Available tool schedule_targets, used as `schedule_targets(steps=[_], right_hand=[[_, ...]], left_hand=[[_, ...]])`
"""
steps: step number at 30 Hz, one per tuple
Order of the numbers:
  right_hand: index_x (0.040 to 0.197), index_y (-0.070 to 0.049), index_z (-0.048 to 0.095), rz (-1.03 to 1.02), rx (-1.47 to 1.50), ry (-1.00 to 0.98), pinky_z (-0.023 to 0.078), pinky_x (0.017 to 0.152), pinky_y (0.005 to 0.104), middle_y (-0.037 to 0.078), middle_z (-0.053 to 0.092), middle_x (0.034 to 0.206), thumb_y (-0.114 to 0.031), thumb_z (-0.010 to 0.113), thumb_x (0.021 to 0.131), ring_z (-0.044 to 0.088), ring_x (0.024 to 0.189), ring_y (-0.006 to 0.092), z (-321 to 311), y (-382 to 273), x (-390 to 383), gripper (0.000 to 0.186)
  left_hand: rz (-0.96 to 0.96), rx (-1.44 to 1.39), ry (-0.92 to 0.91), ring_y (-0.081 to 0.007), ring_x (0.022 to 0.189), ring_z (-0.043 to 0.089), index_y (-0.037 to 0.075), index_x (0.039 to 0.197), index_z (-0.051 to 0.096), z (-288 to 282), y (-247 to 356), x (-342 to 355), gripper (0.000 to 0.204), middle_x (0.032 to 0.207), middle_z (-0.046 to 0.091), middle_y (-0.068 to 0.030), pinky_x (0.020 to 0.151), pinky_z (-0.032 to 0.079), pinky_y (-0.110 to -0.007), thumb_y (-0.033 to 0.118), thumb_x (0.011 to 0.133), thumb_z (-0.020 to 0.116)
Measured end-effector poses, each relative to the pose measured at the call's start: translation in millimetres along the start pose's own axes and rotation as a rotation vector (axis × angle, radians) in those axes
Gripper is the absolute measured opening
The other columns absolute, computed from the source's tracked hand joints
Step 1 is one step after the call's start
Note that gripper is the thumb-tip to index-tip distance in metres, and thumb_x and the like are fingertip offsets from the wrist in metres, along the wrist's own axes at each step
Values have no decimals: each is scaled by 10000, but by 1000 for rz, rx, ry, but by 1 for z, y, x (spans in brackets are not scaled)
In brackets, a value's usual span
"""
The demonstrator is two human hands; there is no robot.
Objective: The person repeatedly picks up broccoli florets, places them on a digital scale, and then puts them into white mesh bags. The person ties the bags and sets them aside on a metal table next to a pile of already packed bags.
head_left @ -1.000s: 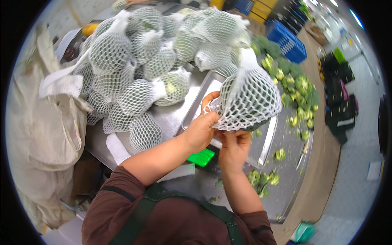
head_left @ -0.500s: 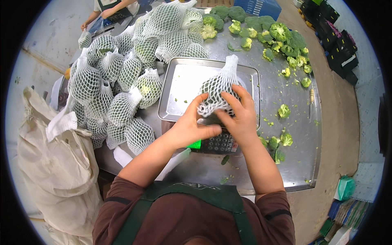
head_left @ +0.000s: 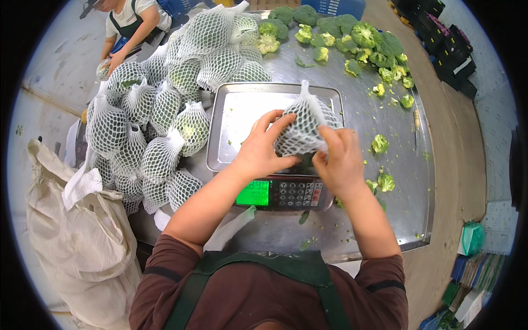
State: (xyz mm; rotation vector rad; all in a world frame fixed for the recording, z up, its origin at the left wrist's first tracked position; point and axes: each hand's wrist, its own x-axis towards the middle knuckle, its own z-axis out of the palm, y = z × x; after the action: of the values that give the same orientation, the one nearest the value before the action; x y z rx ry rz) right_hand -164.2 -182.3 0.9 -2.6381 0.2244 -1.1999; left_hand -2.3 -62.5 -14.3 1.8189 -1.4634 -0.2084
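A broccoli head in a white foam net sleeve (head_left: 301, 129) is held over the right part of the metal tray (head_left: 242, 104) on a weighing scale (head_left: 300, 192). My left hand (head_left: 259, 147) wraps round its left side, thumb underneath. My right hand (head_left: 342, 160) pinches the net's lower right edge, with fingers bent. The net's gathered tail points away from me. Dark green shows below the net's near edge, partly hidden between my hands. The scale's green display (head_left: 253, 193) is lit beside its keypad.
Netted broccoli heads (head_left: 159, 157) are piled at the left. Loose broccoli (head_left: 366, 36) and trimmed florets lie at the far right of the steel table (head_left: 393, 214), with a knife (head_left: 417, 121) near its right edge. A cloth sack (head_left: 77, 236) hangs at left. Another person (head_left: 132, 27) works at the far left.
My right hand has shifted right and slightly nearer, to the net's edge. The net now reaches further round the broccoli, and the display has come into full view. The other person has leaned further into view.
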Motion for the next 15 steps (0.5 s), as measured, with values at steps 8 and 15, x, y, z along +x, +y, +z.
schedule_targets(steps=[8,15], right_hand=[[1208,-138,543,57,-138,-185,447,690,399,120,506,961,57,616,599,517,821,308,-18,22,-11,643],[1115,-91,572,103,86,-18,466,823,402,138,579,1033,14,645,690,569,938,345,-5,35,-11,444]], left_hand=[[-93,8,-46,-381,1294,342,25,1355,355,4,-9,7,896,1397,323,-220,1054,334,-428,335,629,780],[73,219,0,-493,1319,229,103,1400,320,17,19,11,1078,1449,176,-280,1061,306,-503,351,507,871]])
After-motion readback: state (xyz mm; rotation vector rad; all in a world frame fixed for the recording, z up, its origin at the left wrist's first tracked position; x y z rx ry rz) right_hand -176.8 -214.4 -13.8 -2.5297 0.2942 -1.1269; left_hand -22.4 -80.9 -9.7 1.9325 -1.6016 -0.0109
